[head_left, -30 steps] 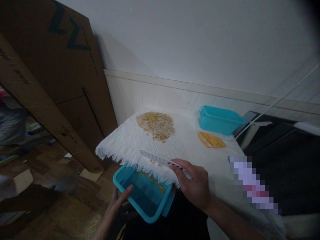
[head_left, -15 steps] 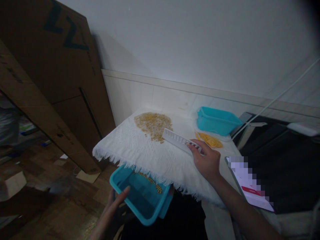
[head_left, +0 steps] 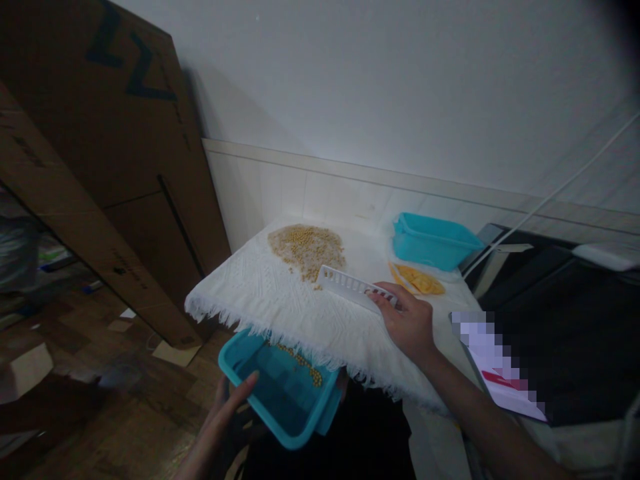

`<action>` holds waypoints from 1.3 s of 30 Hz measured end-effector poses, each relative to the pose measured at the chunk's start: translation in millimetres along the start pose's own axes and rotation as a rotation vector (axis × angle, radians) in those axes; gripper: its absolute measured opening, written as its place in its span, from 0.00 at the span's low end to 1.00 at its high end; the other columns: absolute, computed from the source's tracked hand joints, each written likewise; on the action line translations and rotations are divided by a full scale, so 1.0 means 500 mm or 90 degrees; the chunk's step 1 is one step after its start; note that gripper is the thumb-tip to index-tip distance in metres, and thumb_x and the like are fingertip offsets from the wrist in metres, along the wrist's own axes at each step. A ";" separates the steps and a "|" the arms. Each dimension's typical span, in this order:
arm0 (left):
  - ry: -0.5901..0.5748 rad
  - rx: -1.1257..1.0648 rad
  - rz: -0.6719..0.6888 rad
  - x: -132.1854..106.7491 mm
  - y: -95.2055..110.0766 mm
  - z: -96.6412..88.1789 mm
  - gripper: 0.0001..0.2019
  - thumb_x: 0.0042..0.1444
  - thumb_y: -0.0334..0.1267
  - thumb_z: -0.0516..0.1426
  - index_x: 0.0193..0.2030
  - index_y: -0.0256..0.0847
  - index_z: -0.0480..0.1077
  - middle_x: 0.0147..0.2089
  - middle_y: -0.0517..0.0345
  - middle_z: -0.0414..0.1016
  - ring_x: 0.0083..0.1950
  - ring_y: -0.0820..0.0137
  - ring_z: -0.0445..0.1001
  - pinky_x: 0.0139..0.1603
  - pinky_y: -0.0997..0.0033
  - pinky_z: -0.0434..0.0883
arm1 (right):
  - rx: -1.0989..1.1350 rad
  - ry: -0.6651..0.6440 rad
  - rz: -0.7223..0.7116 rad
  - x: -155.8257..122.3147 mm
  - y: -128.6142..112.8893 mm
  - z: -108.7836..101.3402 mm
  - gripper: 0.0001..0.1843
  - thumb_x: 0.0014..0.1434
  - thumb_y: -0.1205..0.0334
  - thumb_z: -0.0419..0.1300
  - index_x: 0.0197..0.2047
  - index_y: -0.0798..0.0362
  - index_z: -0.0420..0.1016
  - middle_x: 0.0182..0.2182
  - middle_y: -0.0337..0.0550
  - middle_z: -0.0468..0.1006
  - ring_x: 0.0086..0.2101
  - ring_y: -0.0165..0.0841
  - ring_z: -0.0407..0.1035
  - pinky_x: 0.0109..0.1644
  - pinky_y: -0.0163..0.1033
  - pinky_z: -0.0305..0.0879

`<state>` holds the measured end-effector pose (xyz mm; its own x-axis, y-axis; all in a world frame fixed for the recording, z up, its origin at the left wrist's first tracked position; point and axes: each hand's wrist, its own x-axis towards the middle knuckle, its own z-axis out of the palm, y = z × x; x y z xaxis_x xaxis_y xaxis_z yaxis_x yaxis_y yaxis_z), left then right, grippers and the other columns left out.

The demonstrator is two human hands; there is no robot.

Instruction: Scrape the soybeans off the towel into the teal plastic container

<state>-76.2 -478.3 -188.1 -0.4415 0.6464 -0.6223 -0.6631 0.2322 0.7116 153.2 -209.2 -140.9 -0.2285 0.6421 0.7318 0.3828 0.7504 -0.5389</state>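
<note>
My right hand (head_left: 407, 323) is closed on one end of a long white slotted plastic strip (head_left: 345, 285), held over the white fringed cloth (head_left: 260, 283). The strip's far end touches the near edge of a spread of yellow soybeans (head_left: 307, 247), which look loose on the cloth. Below the cloth's front edge, my left hand (head_left: 237, 400) grips a blue plastic bin (head_left: 295, 430), its thumb over the rim and its fingers hidden underneath. Some soybeans (head_left: 305, 368) lie inside this bin, along its far side under the fringe.
A second blue bin (head_left: 435, 243) stands at the table's back right, beside a yellow packet (head_left: 420, 279). Right of the table are a lit screen (head_left: 500, 373) and a white cable (head_left: 555, 180). Tall cardboard boxes (head_left: 135, 153) rise at the left, with scraps on the floor.
My right hand has drawn the white strip slightly toward me and to the left, past a few soybeans at the spread's near edge. The left hand and its bin stay nearly still.
</note>
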 end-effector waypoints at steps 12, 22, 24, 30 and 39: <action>0.008 0.020 -0.001 0.009 -0.001 -0.011 0.61 0.51 0.59 0.79 0.84 0.57 0.51 0.71 0.36 0.82 0.68 0.37 0.85 0.67 0.37 0.82 | 0.064 -0.054 0.016 -0.008 -0.030 0.016 0.15 0.71 0.47 0.68 0.43 0.47 0.91 0.33 0.43 0.92 0.25 0.35 0.81 0.30 0.36 0.78; 0.004 0.009 0.012 0.000 0.001 -0.005 0.61 0.53 0.57 0.79 0.86 0.55 0.50 0.71 0.31 0.81 0.66 0.36 0.86 0.66 0.36 0.83 | 0.055 -0.099 -0.037 -0.037 -0.071 0.007 0.09 0.72 0.54 0.68 0.45 0.44 0.92 0.38 0.42 0.94 0.32 0.38 0.88 0.36 0.36 0.84; 0.002 0.006 0.011 -0.002 0.002 -0.003 0.60 0.53 0.57 0.79 0.85 0.55 0.52 0.73 0.31 0.79 0.66 0.36 0.86 0.67 0.36 0.82 | 0.049 -0.087 -0.047 -0.039 -0.081 0.004 0.10 0.72 0.53 0.67 0.43 0.43 0.92 0.37 0.41 0.94 0.32 0.39 0.89 0.38 0.38 0.85; 0.014 0.001 -0.012 0.004 0.005 -0.006 0.58 0.53 0.56 0.79 0.84 0.57 0.52 0.76 0.32 0.78 0.66 0.38 0.86 0.68 0.36 0.82 | 0.058 -0.034 -0.023 -0.039 -0.075 0.002 0.10 0.72 0.53 0.68 0.44 0.42 0.92 0.38 0.41 0.94 0.33 0.38 0.89 0.37 0.37 0.85; -0.005 0.005 -0.001 0.009 -0.003 -0.011 0.59 0.54 0.58 0.78 0.84 0.55 0.51 0.77 0.28 0.74 0.63 0.39 0.88 0.65 0.38 0.83 | 0.081 -0.086 0.001 -0.040 -0.072 0.003 0.10 0.70 0.51 0.69 0.42 0.43 0.93 0.36 0.41 0.93 0.31 0.38 0.88 0.36 0.37 0.84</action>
<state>-80.8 -479.9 -193.7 -0.4364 0.6516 -0.6205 -0.6588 0.2382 0.7136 142.9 -249.0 -136.9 -0.3503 0.6515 0.6730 0.2681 0.7582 -0.5944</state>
